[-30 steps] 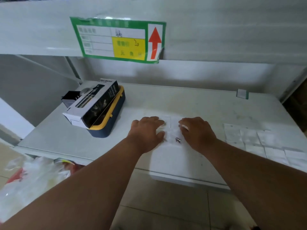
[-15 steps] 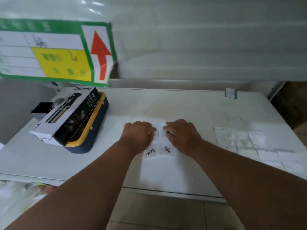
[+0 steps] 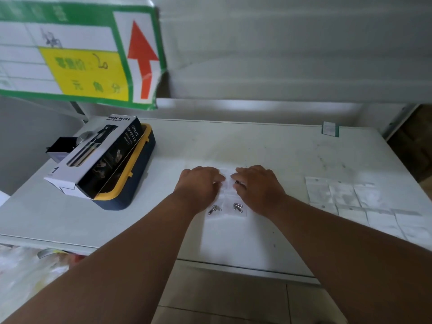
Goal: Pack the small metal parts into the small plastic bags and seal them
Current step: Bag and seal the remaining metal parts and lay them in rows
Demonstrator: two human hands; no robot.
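head view: left hand (image 3: 198, 185) lies palm down on the worktop (image 3: 280, 148), fingers flat-ish, tips pressing the top edge of the small plastic bags (image 3: 228, 202) – grip released, nothing curled round anything. right hand (image 3: 257, 188) mirrors it just at 3 o'clock of the left, fingers also laid down on the bags' top strip, w/ a dark ring on one finger; grip released too, pressing not grasping. the two hands' fingertips are near each other, a narrow strip of bag showing between.

bags: two clear ones side by side, flat on the worktop under the hands, lower ends poking out at 6 o'clock of the knuckles. inside each, a couple of small metal parts (image 3: 215, 209) – one cluster in the left bag, another cluster (image 3: 238, 207) in the right bag, both near the bottom. can't tell if the seals are closed.

at 3 o'clock, well apart: spread of flat bags (image 3: 346, 195) laid in rows on the worktop; contents too faint to tell. at 9–10 o'clock: spray bottle box (image 3: 93, 155) tilted on top of a navy tray w/ yellow rim (image 3: 140, 164). green/yellow label w/ red arrow (image 3: 77, 54) on the shelf edge at 11 o'clock. small green tag (image 3: 330, 128) at 1 o'clock, back of worktop.
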